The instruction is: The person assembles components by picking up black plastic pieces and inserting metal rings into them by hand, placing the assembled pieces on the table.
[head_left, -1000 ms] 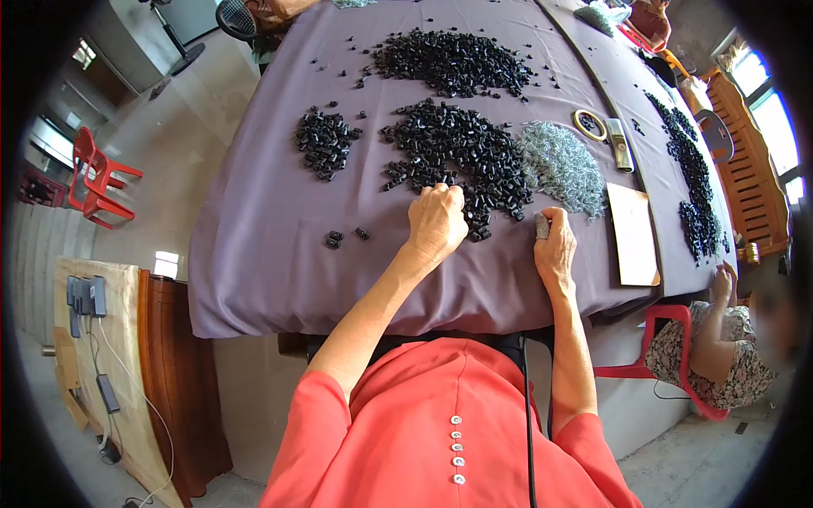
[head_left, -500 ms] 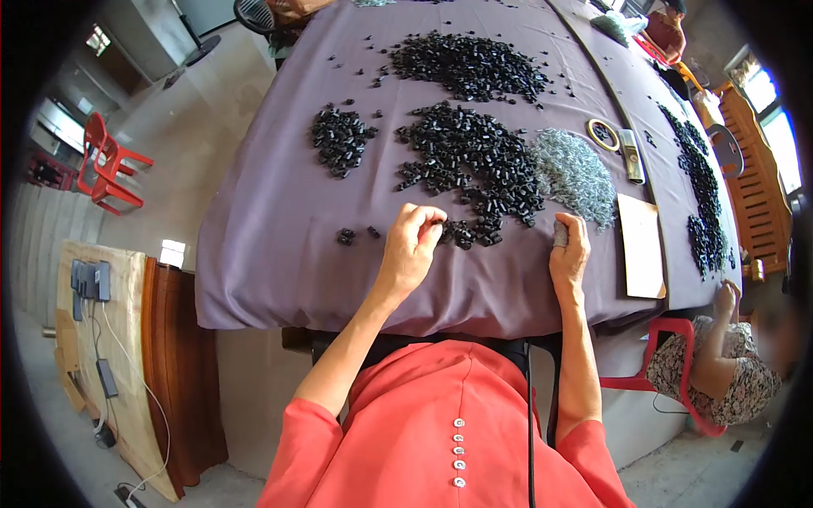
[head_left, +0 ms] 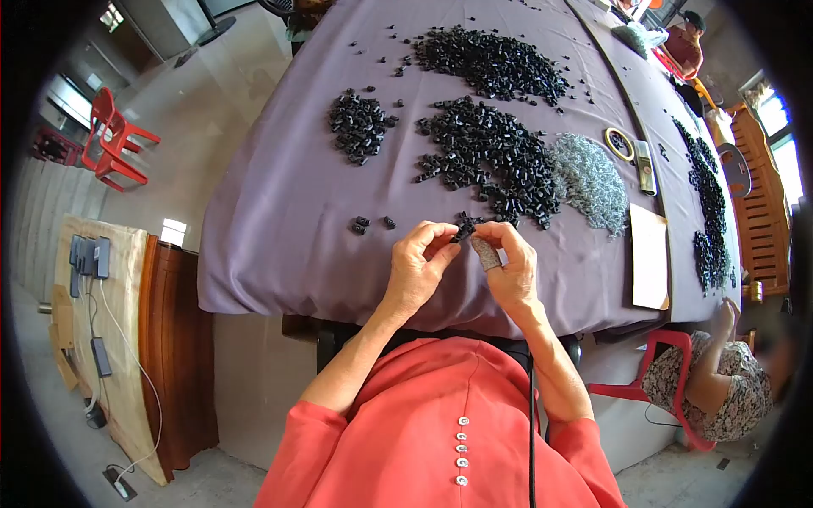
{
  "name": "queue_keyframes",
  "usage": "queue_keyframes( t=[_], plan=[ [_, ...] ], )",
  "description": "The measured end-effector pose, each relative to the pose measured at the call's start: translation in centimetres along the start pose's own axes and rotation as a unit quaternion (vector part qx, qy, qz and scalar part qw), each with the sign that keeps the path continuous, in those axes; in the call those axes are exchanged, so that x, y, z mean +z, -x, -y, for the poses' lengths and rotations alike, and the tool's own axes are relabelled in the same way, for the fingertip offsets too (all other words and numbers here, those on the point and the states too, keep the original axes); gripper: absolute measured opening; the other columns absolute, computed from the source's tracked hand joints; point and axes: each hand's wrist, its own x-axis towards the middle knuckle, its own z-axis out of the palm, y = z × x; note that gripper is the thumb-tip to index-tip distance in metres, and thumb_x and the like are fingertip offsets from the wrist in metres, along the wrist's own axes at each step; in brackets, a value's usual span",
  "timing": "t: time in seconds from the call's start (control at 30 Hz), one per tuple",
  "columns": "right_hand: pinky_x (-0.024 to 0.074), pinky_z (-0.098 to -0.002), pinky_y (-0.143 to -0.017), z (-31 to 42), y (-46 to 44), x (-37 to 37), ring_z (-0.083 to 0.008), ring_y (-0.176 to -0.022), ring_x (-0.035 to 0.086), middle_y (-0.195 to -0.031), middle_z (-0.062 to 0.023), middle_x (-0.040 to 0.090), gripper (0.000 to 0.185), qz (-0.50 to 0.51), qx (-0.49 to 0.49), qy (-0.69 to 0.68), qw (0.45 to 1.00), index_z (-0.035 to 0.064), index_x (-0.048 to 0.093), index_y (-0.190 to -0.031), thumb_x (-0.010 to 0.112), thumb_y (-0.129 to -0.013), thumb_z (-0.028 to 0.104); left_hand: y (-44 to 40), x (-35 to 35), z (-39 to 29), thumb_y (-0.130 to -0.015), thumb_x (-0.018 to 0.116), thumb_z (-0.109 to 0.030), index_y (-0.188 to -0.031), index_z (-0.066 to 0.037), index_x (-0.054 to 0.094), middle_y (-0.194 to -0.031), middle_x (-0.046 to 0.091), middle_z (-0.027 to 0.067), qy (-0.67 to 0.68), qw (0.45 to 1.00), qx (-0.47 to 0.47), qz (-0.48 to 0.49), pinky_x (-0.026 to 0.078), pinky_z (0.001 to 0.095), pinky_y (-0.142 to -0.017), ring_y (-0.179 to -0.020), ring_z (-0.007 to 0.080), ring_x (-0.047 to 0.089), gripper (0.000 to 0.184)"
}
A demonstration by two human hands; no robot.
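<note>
My left hand (head_left: 418, 264) is in a pinch near the table's front edge, with a small black plastic piece (head_left: 457, 238) at its fingertips. Close beside it, my right hand (head_left: 511, 269) is also closed in a pinch; whatever it holds is too small to make out. A grey wrap (head_left: 486, 252) covers a digit of my right hand. Just beyond the fingertips lies the near end of a large pile of black plastic pieces (head_left: 487, 157). To its right sits a heap of small clear or silvery pieces (head_left: 590, 182).
A smaller black pile (head_left: 360, 127) lies left, another (head_left: 491, 63) farther back. On the right are a tape roll (head_left: 619, 144), a metal-looking bar (head_left: 645, 168) and a pale card (head_left: 649, 256). A seated person (head_left: 716, 381) works at the right edge; another person (head_left: 684, 46) is farther away.
My right hand has moved left from beside the silvery heap to meet my left hand. The left hand stays pinched near the black pile. The view has shifted slightly.
</note>
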Motion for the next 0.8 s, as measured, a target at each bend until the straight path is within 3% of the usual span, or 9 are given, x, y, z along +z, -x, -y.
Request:
queue_keyframes(
  t=[0.3, 0.5, 0.7, 0.8],
  plan=[
    [0.0475, -0.0368, -0.069, 0.8, -0.6, -0.1, -0.0318, -0.079, 0.059, -0.084, -0.0129, 0.059, 0.032, 0.085, -0.074, 0.058, 0.992, 0.0036, 0.057, -0.093, 0.052, -0.064, -0.010, 0.1, -0.4, 0.2, -0.072, 0.065, 0.007, -0.085, 0.000, 0.061, -0.082, 0.060, 0.0034, -0.063, 0.996, 0.055, 0.014, 0.046, 0.0220, -0.061, -0.068, 0.0087, 0.056, 0.015],
    [0.0485, -0.0349, -0.067, 0.8, -0.6, -0.1, -0.0295, -0.077, 0.061, -0.082, -0.0122, 0.061, 0.027, 0.077, -0.056, 0.054, 0.994, 0.0032, 0.058, -0.092, 0.056, -0.067, -0.007, 0.2, -0.1, 0.5, -0.072, 0.065, 0.008, -0.084, 0.000, 0.062, -0.084, 0.060, 0.0035, -0.044, 0.997, 0.064, 0.025, 0.046, 0.0226, -0.061, -0.069, 0.0088, 0.056, 0.015],
    [0.0492, -0.0307, -0.065, -0.6, 0.0, 0.4, -0.0254, -0.072, 0.063, -0.077, -0.0105, 0.063, 0.019, 0.065, 0.084, -0.022, 0.994, 0.0024, 0.060, -0.088, 0.063, -0.070, -0.003, 0.3, 0.1, 0.7, -0.076, 0.063, 0.007, -0.085, 0.000, 0.061, -0.085, 0.060, 0.0012, 0.015, 0.999, 0.021, 0.019, 0.047, 0.0202, -0.061, -0.070, 0.0064, 0.056, 0.012],
    [0.0493, -0.0313, -0.066, 0.0, 0.3, 1.1, -0.0263, -0.074, 0.063, -0.081, -0.0105, 0.063, 0.021, 0.051, 0.067, -0.021, 0.996, 0.0030, 0.061, -0.089, 0.062, -0.070, -0.004, 0.3, 0.0, 0.9, -0.078, 0.061, 0.006, -0.087, -0.001, 0.060, -0.085, 0.060, 0.0003, 0.061, 0.998, -0.003, 0.011, 0.047, 0.0194, -0.061, -0.070, 0.0053, 0.055, 0.012]
  ],
)
